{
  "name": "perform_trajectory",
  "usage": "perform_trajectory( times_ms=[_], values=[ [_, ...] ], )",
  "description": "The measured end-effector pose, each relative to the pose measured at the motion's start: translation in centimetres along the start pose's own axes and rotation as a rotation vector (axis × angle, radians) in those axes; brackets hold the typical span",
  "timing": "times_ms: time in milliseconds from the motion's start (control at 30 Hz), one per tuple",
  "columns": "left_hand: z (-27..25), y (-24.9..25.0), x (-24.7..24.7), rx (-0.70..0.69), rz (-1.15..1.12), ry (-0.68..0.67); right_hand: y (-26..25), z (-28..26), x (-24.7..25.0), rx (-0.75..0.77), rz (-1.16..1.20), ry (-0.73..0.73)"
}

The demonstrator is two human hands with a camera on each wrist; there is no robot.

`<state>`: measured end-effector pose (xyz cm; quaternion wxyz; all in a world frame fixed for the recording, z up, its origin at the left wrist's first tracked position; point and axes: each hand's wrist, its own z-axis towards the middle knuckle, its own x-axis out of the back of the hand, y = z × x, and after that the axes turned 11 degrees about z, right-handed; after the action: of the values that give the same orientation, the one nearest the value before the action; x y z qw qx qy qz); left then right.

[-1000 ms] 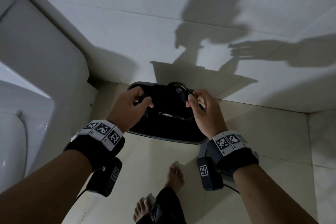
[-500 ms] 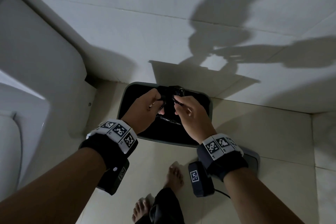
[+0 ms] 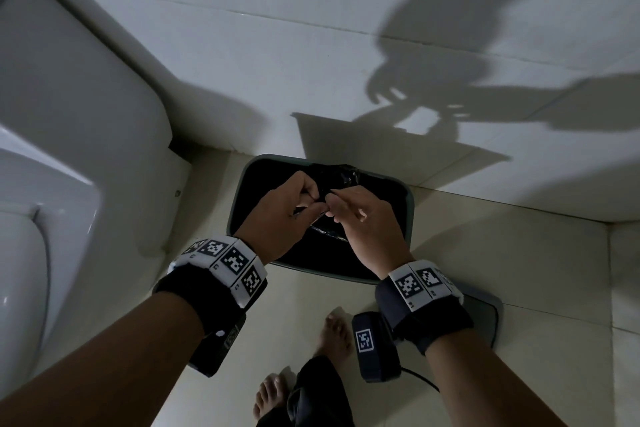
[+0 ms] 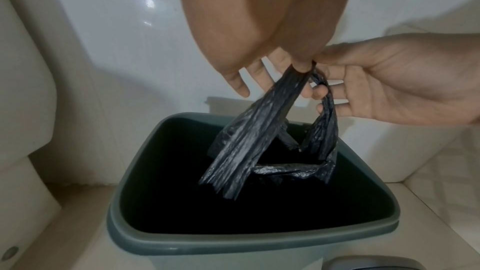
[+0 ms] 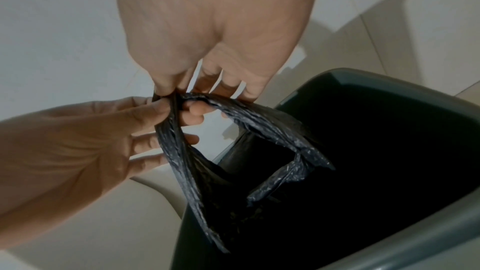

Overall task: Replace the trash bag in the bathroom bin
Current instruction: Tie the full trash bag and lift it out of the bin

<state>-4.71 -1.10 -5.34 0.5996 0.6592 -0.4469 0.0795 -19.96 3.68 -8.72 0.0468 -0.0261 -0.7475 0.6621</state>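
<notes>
A grey-green bin [image 3: 410, 215] stands open on the floor against the wall, with a black trash bag [image 3: 346, 177] inside it. Both hands meet above the bin's middle. My left hand [image 3: 313, 204] pinches one of the bag's two handle strips [image 4: 249, 143], and my right hand [image 3: 337, 210] pinches the other [image 5: 259, 126]. In the left wrist view the left hand [image 4: 301, 67] holds the strips' tops against the right hand [image 4: 319, 89], and they hang down into the bin [image 4: 182, 243]. The right wrist view shows the right hand [image 5: 166, 91] and left hand [image 5: 179, 114] touching over the bag [image 5: 182, 161].
A white toilet [image 3: 69, 149] stands close on the left of the bin. The tiled wall [image 3: 311, 45] runs right behind it. A grey lid [image 3: 485, 319] lies on the floor at the right, partly behind my right wrist. My bare feet [image 3: 336, 336] are just before the bin.
The hands came in from the bin's left and right sides and met over its middle, drawing the bag's two handles up and together.
</notes>
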Motion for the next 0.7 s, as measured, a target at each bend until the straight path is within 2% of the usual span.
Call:
perform_trajectory(
  times_ms=[167,333,533,700],
  values=[
    [-0.3,-1.7,-0.5,0.046,0.033,-0.036,-0.1,0.0,0.1,-0.005,0.033,0.055],
    [-0.5,-2.4,-0.6,0.039,0.028,-0.092,0.2,-0.2,-0.3,-0.046,0.102,0.042],
    [-0.1,-2.5,-0.4,-0.001,0.065,-0.118,0.4,0.0,-1.2,-0.125,0.099,-0.116],
    [0.6,-2.8,-0.4,0.007,0.053,-0.116,1.1,0.7,-2.5,-0.092,0.188,-0.025]
  ],
)
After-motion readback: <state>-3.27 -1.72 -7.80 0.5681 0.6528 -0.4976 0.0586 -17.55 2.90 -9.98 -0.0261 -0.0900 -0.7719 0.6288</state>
